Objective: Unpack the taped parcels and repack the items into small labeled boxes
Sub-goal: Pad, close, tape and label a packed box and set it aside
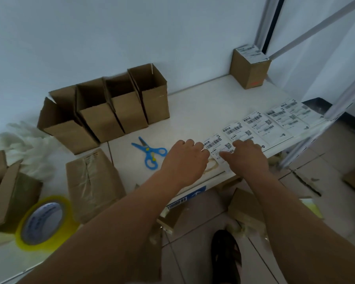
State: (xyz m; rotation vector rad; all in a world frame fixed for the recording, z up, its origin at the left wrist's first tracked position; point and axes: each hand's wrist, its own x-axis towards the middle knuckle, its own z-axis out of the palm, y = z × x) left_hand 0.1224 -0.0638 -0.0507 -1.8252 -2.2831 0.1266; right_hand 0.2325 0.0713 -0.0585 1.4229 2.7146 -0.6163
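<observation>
A strip of white shipping labels [262, 124] lies along the front edge of the white table [205, 103]. Both hands are at its nearest label [217, 146]. My left hand [184, 158] has curled fingers at the label's left edge. My right hand [246, 156] lies on its right side, with the thumb pointing left across it. Whether either hand pinches the label is hidden by the fingers. A taped parcel [92, 181] lies at the front left. Several small open boxes [103, 111] stand in a row by the wall. A sealed labeled box [249, 66] stands at the back right.
Blue scissors [150, 153] lie left of my hands. A yellow tape roll [43, 222] sits at the front left beside an open box [6, 191]. White packing filler [29, 144] lies at the left. Cardboard scraps [244, 208] cover the floor below the table edge.
</observation>
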